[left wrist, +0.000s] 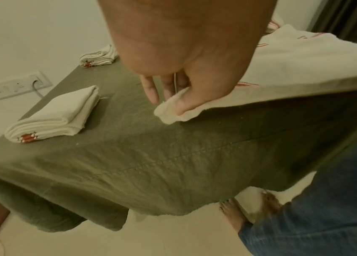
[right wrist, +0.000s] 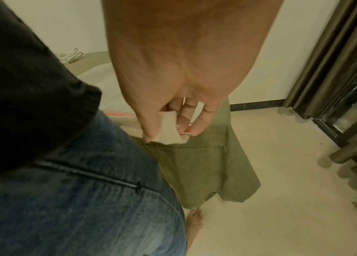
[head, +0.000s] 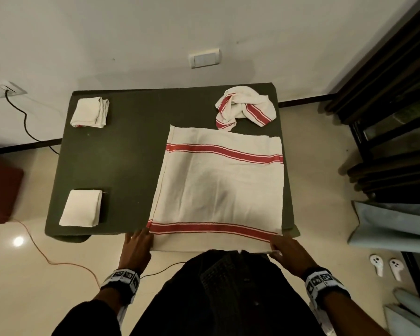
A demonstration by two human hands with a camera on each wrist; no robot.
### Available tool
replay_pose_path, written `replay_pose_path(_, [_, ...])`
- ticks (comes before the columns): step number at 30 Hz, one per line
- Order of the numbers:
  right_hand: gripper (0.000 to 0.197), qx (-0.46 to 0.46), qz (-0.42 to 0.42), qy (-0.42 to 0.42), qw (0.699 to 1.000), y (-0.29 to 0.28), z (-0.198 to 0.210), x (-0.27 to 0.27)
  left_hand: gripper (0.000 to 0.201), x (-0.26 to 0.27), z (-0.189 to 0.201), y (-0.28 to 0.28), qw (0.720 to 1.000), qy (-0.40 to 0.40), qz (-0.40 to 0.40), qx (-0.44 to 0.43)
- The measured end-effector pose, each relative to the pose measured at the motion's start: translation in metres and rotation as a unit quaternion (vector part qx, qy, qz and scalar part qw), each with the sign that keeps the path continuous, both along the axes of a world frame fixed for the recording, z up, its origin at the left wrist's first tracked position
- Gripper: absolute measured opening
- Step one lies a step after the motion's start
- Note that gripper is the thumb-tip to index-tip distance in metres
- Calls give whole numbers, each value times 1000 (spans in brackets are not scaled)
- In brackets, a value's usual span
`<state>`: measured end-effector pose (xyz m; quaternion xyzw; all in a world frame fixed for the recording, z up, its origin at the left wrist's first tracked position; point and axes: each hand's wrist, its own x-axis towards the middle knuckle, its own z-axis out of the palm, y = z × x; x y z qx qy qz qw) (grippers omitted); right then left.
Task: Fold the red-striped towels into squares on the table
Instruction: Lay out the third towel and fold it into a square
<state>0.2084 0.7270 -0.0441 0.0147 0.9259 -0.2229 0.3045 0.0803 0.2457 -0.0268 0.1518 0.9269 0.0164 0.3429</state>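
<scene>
A white towel with two red stripes [head: 218, 187] lies spread over the right half of the table [head: 121, 161], its near edge hanging past the table's front. My left hand [head: 141, 241] pinches the near left corner [left wrist: 173, 110] between thumb and fingers. At the near right corner [right wrist: 168, 129], my right hand [head: 280, 246] pinches the cloth the same way. Two folded towels lie on the left side, one at the back [head: 90, 112] and one at the front [head: 81, 207]. A crumpled red-striped towel [head: 245, 106] sits at the back right.
A green cloth [left wrist: 129, 173] covers the table and hangs down its front. The wall stands right behind the table. Dark curtains and a glass door [head: 393, 112] are to the right. A cable [head: 66, 260] runs over the floor at left. Two white controllers [head: 386, 265] lie on the floor.
</scene>
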Motion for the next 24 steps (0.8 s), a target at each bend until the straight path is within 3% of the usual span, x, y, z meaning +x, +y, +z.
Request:
replay_pose_path(3, [25,9,13,-106,994,1,3,5,66,6,-14,-5,997,-57,-31,-50])
replay_pose_path(5, [31,13,35,-160,986,1,-1,6,54,14,-13,-1,988,-74,-87,-103])
replay_pose_path(9, [23,-36,26,-190,981,12,1,-8,28,14,-3,13,988,-109,-71,-87])
replay_pose_path(11, [16,-99,-25,-146,984,28,12,-24,25,-10,6,21,991,-120,-4,-52])
replay_pose_path(14, [5,-163,-136,-10,977,62,30,-57,35,-65,13,28,988,-107,109,32])
replay_pose_path(16, [5,-188,-188,57,962,87,32,-83,20,-104,24,38,983,-62,162,65])
replay_pose_path(18, [9,-183,-223,83,954,107,27,-113,6,-141,32,50,975,-10,199,96])
replay_pose_path(24, [12,-120,-229,122,958,127,5,-190,18,-215,25,78,958,46,253,124])
